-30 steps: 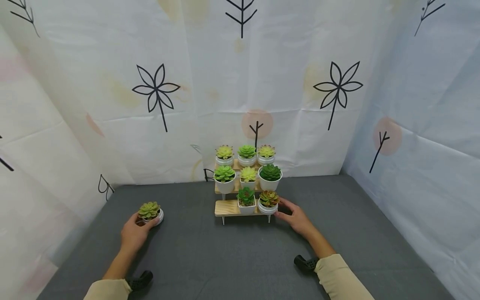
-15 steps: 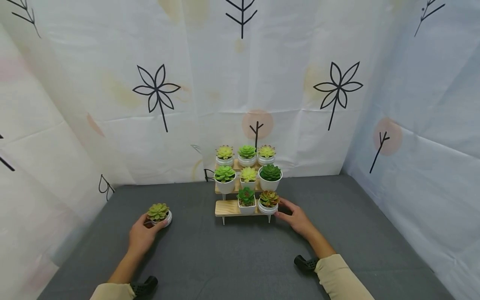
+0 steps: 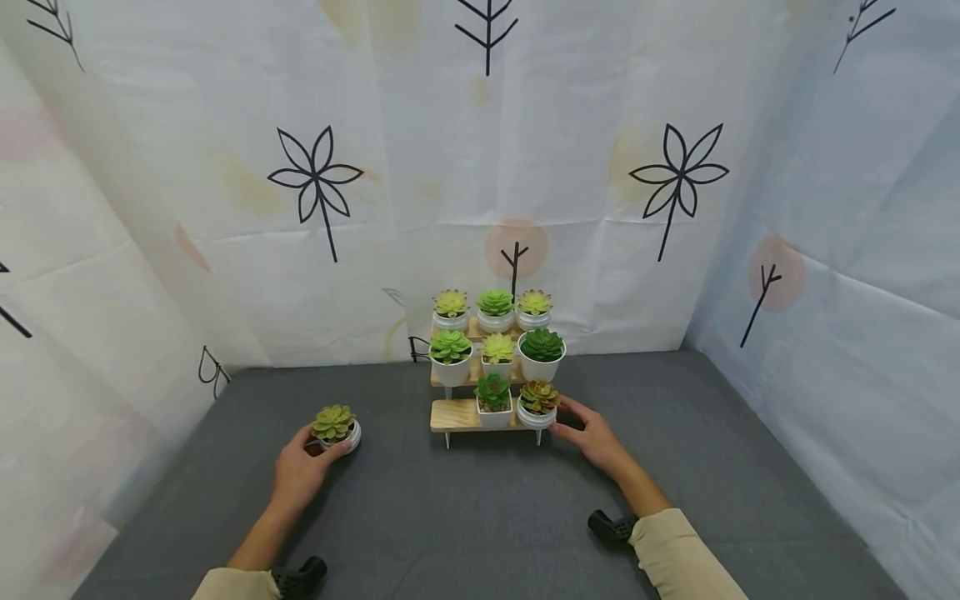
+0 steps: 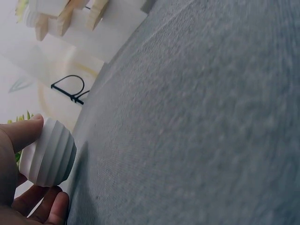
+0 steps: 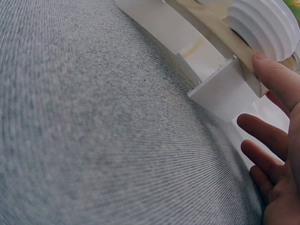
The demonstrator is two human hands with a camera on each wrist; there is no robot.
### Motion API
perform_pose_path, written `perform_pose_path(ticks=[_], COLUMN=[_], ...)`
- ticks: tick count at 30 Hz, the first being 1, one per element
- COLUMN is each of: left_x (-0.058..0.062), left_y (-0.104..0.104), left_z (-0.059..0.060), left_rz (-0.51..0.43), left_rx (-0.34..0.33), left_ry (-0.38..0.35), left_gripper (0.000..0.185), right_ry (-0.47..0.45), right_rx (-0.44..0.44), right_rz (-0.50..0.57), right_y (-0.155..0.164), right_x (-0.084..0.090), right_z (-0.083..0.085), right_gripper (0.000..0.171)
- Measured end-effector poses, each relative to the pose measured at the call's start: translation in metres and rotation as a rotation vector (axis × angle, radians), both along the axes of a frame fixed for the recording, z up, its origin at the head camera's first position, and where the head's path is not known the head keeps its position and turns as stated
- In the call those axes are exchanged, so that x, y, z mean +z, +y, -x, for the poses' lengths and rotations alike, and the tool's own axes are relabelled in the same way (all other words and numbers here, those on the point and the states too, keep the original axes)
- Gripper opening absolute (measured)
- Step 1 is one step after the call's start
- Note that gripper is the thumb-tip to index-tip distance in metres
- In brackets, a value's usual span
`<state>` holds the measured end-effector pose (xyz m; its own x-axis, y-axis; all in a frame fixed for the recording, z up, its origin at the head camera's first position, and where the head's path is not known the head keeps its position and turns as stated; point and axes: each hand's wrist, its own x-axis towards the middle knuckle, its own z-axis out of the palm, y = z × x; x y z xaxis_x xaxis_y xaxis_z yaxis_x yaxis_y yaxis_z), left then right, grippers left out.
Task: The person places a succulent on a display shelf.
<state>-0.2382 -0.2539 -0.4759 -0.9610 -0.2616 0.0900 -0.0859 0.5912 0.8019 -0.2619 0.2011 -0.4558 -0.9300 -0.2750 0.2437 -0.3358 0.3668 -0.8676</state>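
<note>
My left hand (image 3: 298,471) grips a small succulent (image 3: 334,422) in a round white pot, over the left part of the table. In the left wrist view, the thumb lies over the ribbed pot (image 4: 49,152), with other fingers below it and the pot's base close above the cloth. My right hand (image 3: 596,437) is at the right end of a wooden tiered stand (image 3: 452,414), thumb and index finger at the side of a reddish-green succulent (image 3: 537,398) in a ribbed white pot. In the right wrist view, the thumb tip (image 5: 265,61) is right at that pot; the other fingers are spread.
On the stand's lowest tier, a green succulent (image 3: 492,393) in a square pot is left of the reddish one, with bare wood further left. Several potted succulents fill the upper tiers. Grey cloth (image 3: 465,517) covers the table; a patterned white backdrop (image 3: 420,167) stands behind.
My left hand has moved right with the potted succulent, toward the stand. The right hand has stayed at the reddish-green succulent's pot.
</note>
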Motion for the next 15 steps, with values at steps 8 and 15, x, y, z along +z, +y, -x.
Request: perform_pose_path(ticks=[8,15], left_x=[-0.002,-0.001], left_y=[0.015,0.028], left_z=[0.002,0.004], left_rz=[-0.023,-0.052], left_rx=[-0.029,-0.048], left_ry=[0.024,0.055], left_gripper=[0.075,0.072], right_ry=[-0.013,-0.015], right_rx=[0.0,0.003], right_rz=[0.006,0.002], right_y=[0.0,0.0], right_x=[0.0,0.001], right_z=[0.001,-0.001], right_gripper=[0.055,0.056])
